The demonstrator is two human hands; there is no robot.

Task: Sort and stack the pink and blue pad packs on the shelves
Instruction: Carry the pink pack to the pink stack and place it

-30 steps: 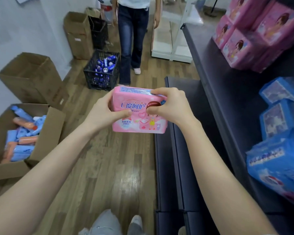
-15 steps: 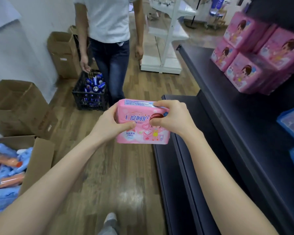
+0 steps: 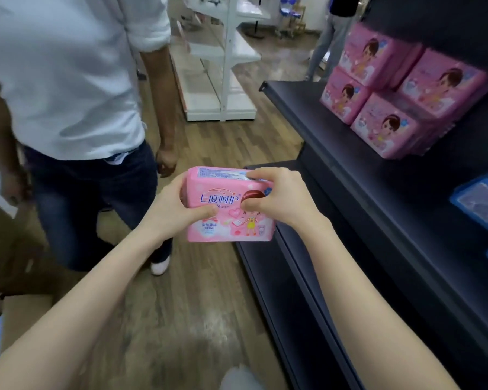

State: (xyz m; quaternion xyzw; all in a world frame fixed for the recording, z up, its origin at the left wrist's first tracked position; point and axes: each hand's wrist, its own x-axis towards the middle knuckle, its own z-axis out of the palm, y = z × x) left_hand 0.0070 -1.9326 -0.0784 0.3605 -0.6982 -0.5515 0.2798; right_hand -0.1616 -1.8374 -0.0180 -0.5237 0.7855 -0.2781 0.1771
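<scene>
I hold a pink pad pack (image 3: 231,220) upright in front of me with both hands. My left hand (image 3: 178,209) grips its left edge with the thumb across the front. My right hand (image 3: 276,195) grips its top right corner. The pack hangs over the floor just left of the dark shelf unit (image 3: 350,170). Several pink packs (image 3: 389,99) are stacked on the upper part of that shelf, to the right and beyond my hands. Blue packs (image 3: 482,201) lie at the right edge, lower on the shelf.
A person in a white shirt and jeans (image 3: 76,114) stands close on the left, over the wooden floor (image 3: 181,305). A white shelf rack (image 3: 223,66) stands behind. A cardboard box (image 3: 14,311) with a blue pack sits at the lower left. Another person (image 3: 330,38) stands far back.
The view has swung up and right while the person in the white shirt came much closer on the left. The pink pack stays held in both hands the same way.
</scene>
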